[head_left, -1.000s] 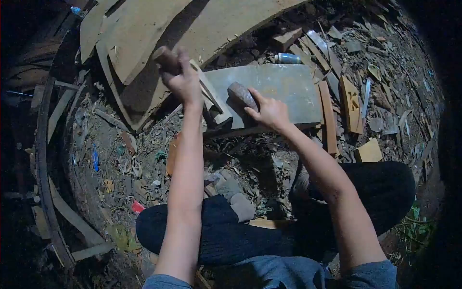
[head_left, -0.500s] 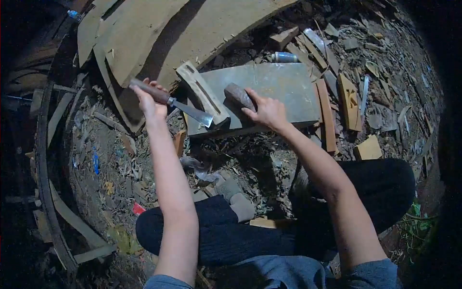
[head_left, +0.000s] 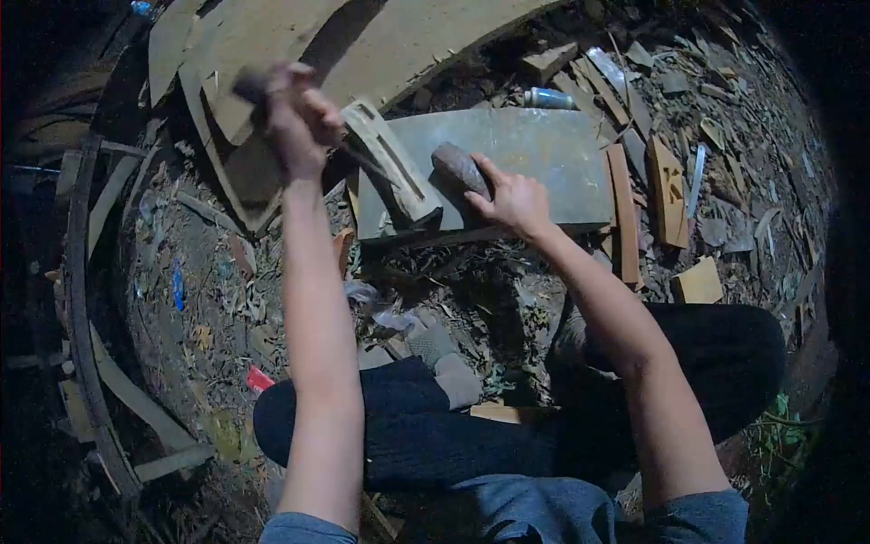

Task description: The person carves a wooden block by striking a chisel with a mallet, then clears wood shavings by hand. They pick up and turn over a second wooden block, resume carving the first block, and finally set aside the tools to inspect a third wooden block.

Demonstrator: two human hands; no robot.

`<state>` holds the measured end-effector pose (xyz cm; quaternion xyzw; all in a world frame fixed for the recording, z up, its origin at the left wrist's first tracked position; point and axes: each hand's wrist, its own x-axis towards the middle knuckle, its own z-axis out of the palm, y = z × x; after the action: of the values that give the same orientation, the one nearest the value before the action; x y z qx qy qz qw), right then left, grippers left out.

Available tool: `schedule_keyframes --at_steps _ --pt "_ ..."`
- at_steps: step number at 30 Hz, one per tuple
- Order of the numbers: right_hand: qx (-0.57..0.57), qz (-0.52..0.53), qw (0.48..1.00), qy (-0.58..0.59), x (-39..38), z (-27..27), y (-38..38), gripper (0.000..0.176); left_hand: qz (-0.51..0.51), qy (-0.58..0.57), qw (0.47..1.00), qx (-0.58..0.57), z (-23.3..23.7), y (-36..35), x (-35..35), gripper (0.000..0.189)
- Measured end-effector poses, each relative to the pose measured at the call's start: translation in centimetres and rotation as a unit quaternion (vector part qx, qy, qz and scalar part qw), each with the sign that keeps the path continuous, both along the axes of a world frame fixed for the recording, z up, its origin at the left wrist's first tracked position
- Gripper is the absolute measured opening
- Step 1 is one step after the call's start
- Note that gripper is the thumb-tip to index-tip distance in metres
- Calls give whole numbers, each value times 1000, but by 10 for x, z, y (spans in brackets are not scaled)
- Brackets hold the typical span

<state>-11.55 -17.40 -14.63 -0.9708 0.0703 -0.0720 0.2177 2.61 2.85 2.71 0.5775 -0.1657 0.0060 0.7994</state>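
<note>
My left hand (head_left: 304,122), blurred by motion, is closed round the dark handle of a chisel (head_left: 362,161), whose blade slants down to the right over a slotted piece of wood (head_left: 390,159). That pale piece lies tilted on the left part of a flat grey block (head_left: 535,145). On the same block, my right hand (head_left: 515,204) has its thumb and index finger against the right side of a dark, rounded mallet (head_left: 458,170).
Large curved boards (head_left: 390,54) lie at the top left. Right of the block are a reddish wood strip (head_left: 623,213), a carved wood piece (head_left: 669,195) and a blue can (head_left: 550,99). Wood scraps cover the ground round my crossed legs.
My left hand has risen and turned, tilting the chisel more steeply, with the blade now over the slotted wood. My right hand and the mallet have barely shifted.
</note>
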Motion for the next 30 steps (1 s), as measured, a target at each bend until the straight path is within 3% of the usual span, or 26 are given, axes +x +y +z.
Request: schedule_keyframes --at_steps 3,6,11,17,20,23,25,27,29,30 --pt "-5 -2 1000 -12 0 -4 0 66 -33 -6 997 75 -3 -28 -8 46" --pt "-8 -6 1000 -10 0 -2 -1 66 -97 -42 993 59 -15 -42 -13 45" --pt "-6 -6 1000 -11 0 -2 0 68 -101 -43 986 130 -26 -49 -16 48" --pt "-6 1 999 48 -2 9 1 68 -69 -59 991 101 -35 -56 -23 39" --pt "10 7 999 36 0 7 -1 67 5 -99 977 190 -30 -65 -33 29" --pt "56 -7 996 73 14 4 -16 67 26 -131 960 248 -29 -72 -33 27" --pt "243 -48 966 -75 39 -10 -34 66 -18 -117 967 226 -30 -72 -28 26" --pt "440 -19 891 -111 59 58 -51 64 -52 -149 959 235 -34 -74 -23 26" --pt "388 35 875 -288 69 136 -65 58 -48 -133 966 217 -35 -76 -21 26" --pt "406 60 858 -309 56 182 -64 49 -48 -141 960 238 -37 -76 -16 25"
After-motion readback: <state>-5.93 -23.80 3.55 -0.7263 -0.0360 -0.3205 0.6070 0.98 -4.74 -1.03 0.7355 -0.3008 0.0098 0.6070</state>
